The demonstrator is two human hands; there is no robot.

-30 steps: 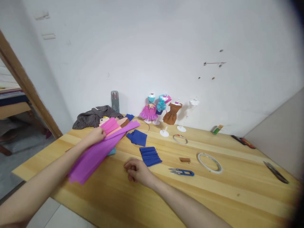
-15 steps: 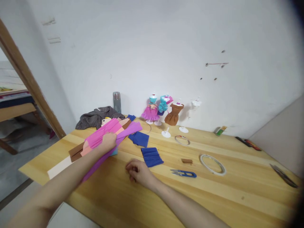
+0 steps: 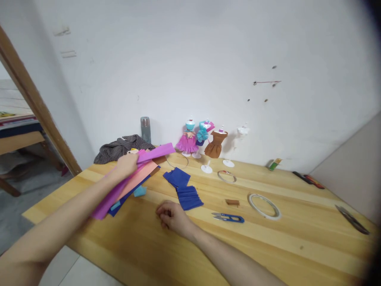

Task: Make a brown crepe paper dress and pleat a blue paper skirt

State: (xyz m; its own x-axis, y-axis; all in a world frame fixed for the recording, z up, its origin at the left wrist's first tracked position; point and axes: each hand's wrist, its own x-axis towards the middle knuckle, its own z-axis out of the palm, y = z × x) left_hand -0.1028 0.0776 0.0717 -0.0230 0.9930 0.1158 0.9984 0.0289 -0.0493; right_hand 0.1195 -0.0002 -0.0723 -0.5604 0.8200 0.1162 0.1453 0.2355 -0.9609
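My left hand [image 3: 127,163] is closed on purple crepe paper [image 3: 157,151], whose long strip runs out on both sides of the fingers. Under it lie a peach sheet [image 3: 138,179], dark blue paper and a light blue scrap [image 3: 139,191]. On the tabletop my right hand [image 3: 171,214] rests loosely curled, with nothing showing in its fingers. Just beyond it are a pleated blue piece [image 3: 189,198] and a flat blue cut piece [image 3: 177,176], touching each other. Blue-handled thread snips [image 3: 228,217] lie to the right.
Small dress forms with a pink skirt [image 3: 187,143] and a brown dress [image 3: 216,145] stand by the wall. A striped cloth [image 3: 119,149] and a grey flask [image 3: 145,129] are at back left. Tape rolls [image 3: 264,206], a brown scrap [image 3: 232,202] and dark scissors [image 3: 353,220] lie rightward.
My left hand has moved left and a little up, swinging the purple crepe paper and upper sheets over. Peach and dark blue sheets now show beneath. My right hand stays almost still.
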